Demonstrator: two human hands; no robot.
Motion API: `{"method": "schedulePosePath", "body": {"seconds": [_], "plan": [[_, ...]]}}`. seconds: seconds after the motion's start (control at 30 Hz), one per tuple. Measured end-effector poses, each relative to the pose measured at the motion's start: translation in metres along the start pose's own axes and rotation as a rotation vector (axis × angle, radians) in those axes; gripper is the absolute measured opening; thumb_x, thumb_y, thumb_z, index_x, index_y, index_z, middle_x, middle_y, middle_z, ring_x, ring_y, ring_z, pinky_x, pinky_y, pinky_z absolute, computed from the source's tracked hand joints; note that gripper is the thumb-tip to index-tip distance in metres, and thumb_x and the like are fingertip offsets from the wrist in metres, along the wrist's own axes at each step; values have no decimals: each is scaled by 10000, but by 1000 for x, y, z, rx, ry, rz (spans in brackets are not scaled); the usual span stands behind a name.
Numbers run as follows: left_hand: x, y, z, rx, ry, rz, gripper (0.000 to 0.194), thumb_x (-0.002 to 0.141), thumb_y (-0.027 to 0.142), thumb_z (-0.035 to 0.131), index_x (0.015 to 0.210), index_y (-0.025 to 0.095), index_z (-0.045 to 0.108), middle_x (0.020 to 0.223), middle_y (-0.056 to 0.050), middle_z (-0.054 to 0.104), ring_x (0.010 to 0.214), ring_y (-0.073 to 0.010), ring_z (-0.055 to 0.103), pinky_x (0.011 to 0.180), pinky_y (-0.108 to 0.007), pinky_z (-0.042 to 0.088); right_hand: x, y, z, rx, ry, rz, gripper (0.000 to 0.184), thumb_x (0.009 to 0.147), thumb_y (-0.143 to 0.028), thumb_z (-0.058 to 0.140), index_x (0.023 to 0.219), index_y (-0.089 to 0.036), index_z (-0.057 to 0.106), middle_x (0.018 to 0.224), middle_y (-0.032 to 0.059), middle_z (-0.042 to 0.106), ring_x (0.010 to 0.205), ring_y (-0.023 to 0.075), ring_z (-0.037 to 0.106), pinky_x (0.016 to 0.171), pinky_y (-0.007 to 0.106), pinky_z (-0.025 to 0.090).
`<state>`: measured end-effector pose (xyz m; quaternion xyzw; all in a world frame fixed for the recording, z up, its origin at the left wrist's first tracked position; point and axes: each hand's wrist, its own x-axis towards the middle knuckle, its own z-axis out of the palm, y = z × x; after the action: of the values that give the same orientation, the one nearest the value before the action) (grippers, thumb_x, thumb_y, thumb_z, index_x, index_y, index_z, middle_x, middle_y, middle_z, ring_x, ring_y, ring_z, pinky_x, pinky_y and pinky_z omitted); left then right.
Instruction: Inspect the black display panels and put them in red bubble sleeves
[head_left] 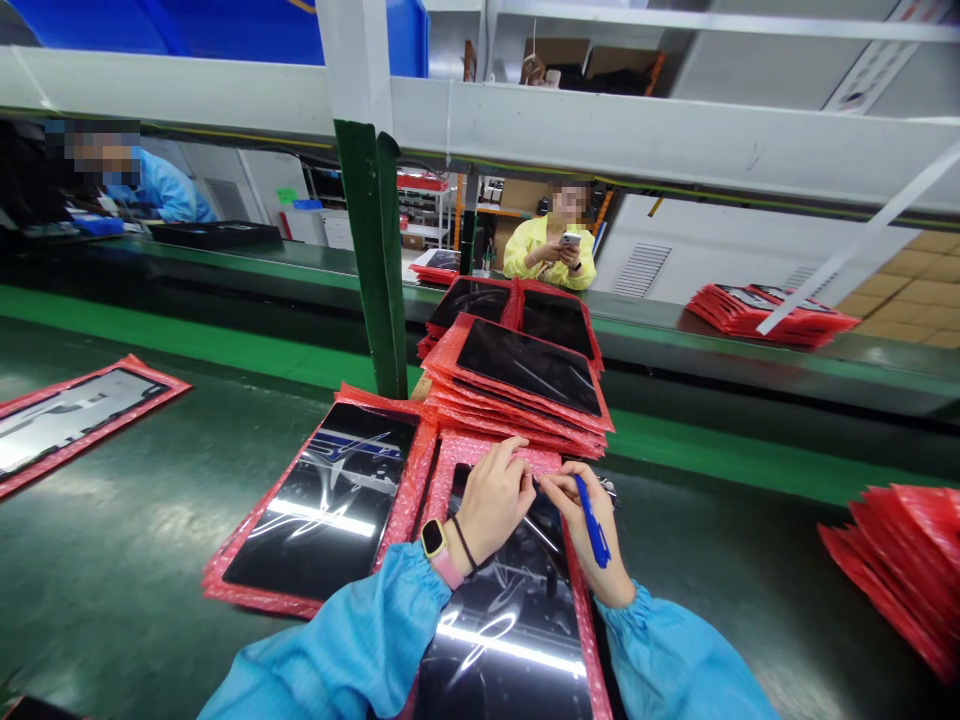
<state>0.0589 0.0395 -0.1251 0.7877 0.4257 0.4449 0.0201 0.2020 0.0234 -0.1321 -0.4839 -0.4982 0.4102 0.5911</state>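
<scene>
A black glossy screen panel (pixel 517 610) in a red bubble-wrap sleeve (pixel 457 450) lies under both my hands. Thin clear film with wrinkles and reflections covers its face. My left hand (pixel 487 505), with a watch (pixel 433 540) on the wrist, is closed in a pinch near the panel's top edge; what its fingertips hold is too small to make out. Close beside it, my right hand (pixel 583 550) has thumb and forefinger together. A blue pen (pixel 595 525) is tucked in that hand, pointing back toward the wrist.
Another sleeved panel (pixel 330 500) lies to the left. Behind my hands rises a stack of sleeved panels (pixel 525 370). Red sleeves (pixel 900 570) are piled at right. A green post (pixel 373 260) stands ahead, under a white beam (pixel 600 135). Two people are across the bench.
</scene>
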Motion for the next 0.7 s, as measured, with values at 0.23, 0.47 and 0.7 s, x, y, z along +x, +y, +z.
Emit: {"method": "schedulePosePath", "body": {"seconds": [0.23,0.47,0.7], "plan": [[-2,0,0,-19,-13,8,91,789,90,587,837,166,595,1203,-145,630,1092,-279,616,916,-420,544,1,3,0,8,-6,-9,354,693,-405,800,857,-252,526,705,-25,707,658,188,671,668,296,489],[-1,-1,1,-45,-28,12,78,804,93,575,809,166,603,1172,-135,643,1072,-266,623,909,-405,544,2,8,-3,-24,-31,-30,344,707,-389,792,878,-254,527,730,-18,713,682,199,679,681,307,496],[-1,-1,0,-62,-32,9,82,809,89,579,825,161,614,1184,-136,638,1084,-264,618,908,-397,541,4,10,-5,-67,-54,-59,326,739,-368,766,922,-259,519,792,-9,718,746,206,680,750,328,486]]}}
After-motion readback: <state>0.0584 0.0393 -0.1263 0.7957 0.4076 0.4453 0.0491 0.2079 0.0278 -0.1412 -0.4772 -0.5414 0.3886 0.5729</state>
